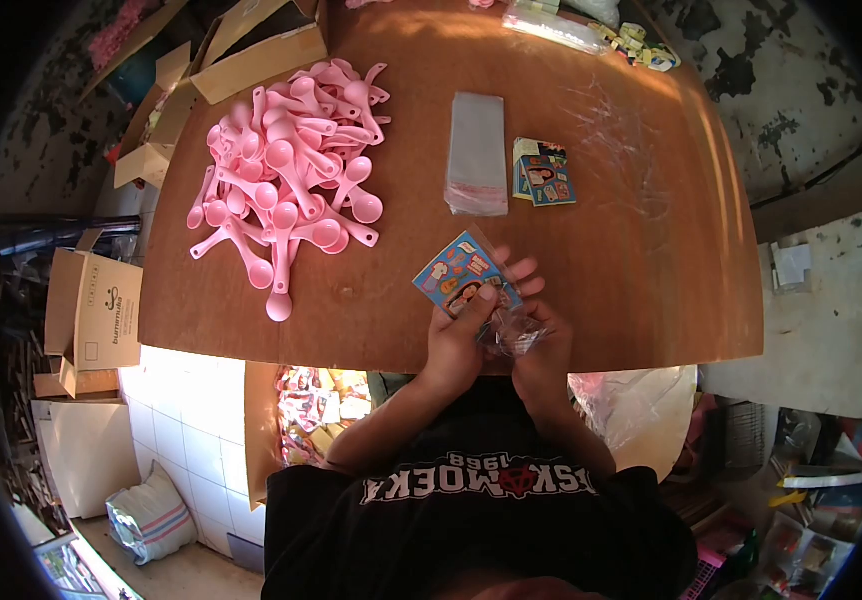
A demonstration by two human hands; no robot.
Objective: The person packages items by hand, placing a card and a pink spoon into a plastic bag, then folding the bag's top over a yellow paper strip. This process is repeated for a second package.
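Note:
My left hand [459, 340] holds a blue printed card [458, 272] near the table's front edge. Its thumb lies on the card's face, and fingertips show past the card's right side. Close beside it, my right hand [546, 345] is closed on the crumpled end of a clear plastic bag [513, 332]; some of its fingers are hidden. Beyond the hands lies a stack of clear plastic bags [477, 150]. Just right of that stack sits a small pile of similar printed cards [548, 178]. A heap of pink measuring spoons [286, 170] covers the table's left part.
The brown wooden table [411, 320] carries loose clear plastic strips [621, 150] on its right. An open cardboard box [261, 60] stands at the back left. Packets [641, 48] lie at the back right. Below the front edge, a box holds colourful packets [321, 405].

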